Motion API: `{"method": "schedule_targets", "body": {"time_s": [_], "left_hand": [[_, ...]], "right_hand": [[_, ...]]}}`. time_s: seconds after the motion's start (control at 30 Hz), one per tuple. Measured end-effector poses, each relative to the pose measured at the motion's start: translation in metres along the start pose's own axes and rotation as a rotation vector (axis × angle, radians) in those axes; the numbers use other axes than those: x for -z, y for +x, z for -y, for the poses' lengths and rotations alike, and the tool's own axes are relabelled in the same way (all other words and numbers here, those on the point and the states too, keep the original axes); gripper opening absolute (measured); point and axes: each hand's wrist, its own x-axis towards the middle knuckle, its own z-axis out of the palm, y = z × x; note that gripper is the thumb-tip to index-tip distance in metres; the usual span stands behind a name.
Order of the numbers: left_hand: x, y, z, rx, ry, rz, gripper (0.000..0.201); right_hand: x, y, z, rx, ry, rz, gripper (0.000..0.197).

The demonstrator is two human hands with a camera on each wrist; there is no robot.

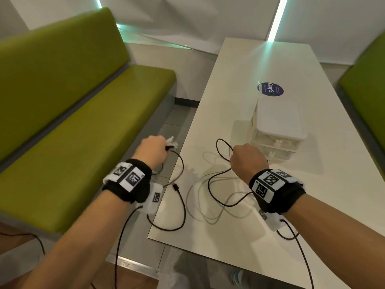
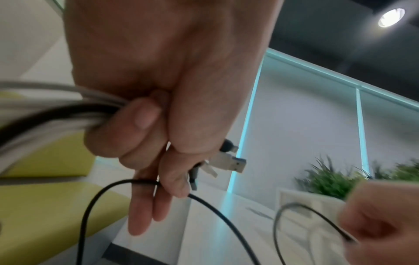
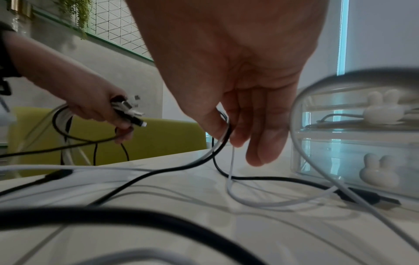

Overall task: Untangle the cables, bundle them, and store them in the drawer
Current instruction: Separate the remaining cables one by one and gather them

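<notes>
head view: left hand (image 1: 153,148) grips cable plug ends (image 1: 171,144) off the table's (image 1: 325,205) left edge; right hand (image 1: 248,159) pinches a black cable (image 1: 220,147) above the table, just beside the clear drawer unit (image 1: 277,130). left wrist view: fingers (image 2: 127,125) curl round white and black strands. right wrist view: thumb and fingertips (image 3: 235,139) pinch black and white cables (image 3: 229,172).

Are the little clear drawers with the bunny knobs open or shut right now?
Shut. In the right wrist view both fronts of the clear drawer unit sit flush, bunny knobs in line, neither pulled out. The upper drawer already holds a cable.
</notes>
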Motion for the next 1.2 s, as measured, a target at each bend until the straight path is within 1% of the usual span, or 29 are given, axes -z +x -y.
{"method": "schedule_targets", "body": {"time_s": [0.07, 0.17, 0.23, 0.33, 0.4, 0.5, 0.57, 0.63, 0.77, 0.87, 0.93, 1.07, 1.13, 1.2], "left_hand": [[0.018, 0.008, 0.012, 0.065, -0.022, -0.102, 0.025], [0.042, 0.014, 0.028, 0.185, -0.068, -0.273, 0.025], [0.054, 0.014, 0.035, 0.258, -0.085, -0.376, 0.023], [0.061, 0.012, 0.043, 0.318, -0.110, -0.441, 0.020], [0.058, 0.010, 0.043, 0.275, -0.123, -0.467, 0.016], [0.049, 0.004, 0.034, 0.141, -0.201, -0.437, 0.013], [0.040, 0.002, 0.026, 0.108, -0.283, -0.384, 0.014], [0.029, 0.003, 0.022, 0.075, -0.401, -0.343, 0.019], [0.024, 0.003, 0.015, 0.052, -0.591, -0.347, 0.027], [0.033, -0.002, 0.004, -0.006, -0.674, -0.366, 0.028], [0.038, -0.006, -0.003, -0.049, -0.733, -0.359, 0.030], [0.031, -0.015, -0.019, -0.077, -0.795, -0.292, 0.036], [0.022, -0.021, -0.031, -0.079, -0.771, -0.243, 0.041], [0.013, -0.028, -0.045, -0.105, -0.761, -0.198, 0.040]], "right_hand": [[0.001, 0.000, 0.000, 0.003, -0.006, 0.004, 0.020], [0.001, 0.001, 0.001, 0.002, -0.013, 0.014, 0.029], [-0.001, 0.001, 0.002, 0.005, -0.008, 0.010, 0.026], [-0.003, 0.001, 0.004, 0.016, 0.001, 0.003, 0.018], [-0.004, 0.001, 0.006, 0.031, 0.002, -0.002, 0.018], [-0.006, 0.001, 0.008, 0.029, 0.012, -0.003, 0.018], [-0.007, 0.001, 0.009, 0.022, 0.025, 0.003, 0.019], [-0.007, 0.001, 0.009, 0.023, 0.041, -0.002, 0.021], [-0.006, 0.003, 0.006, 0.012, 0.103, -0.029, 0.034], [-0.004, 0.006, 0.002, 0.007, 0.200, -0.039, 0.039], [0.000, 0.006, -0.001, 0.025, 0.248, -0.017, 0.045], [0.004, -0.001, -0.014, 0.074, 0.328, 0.009, 0.053], [0.004, -0.008, -0.022, 0.110, 0.370, 0.030, 0.052], [0.005, -0.016, -0.032, 0.142, 0.399, -0.002, 0.049]]}}
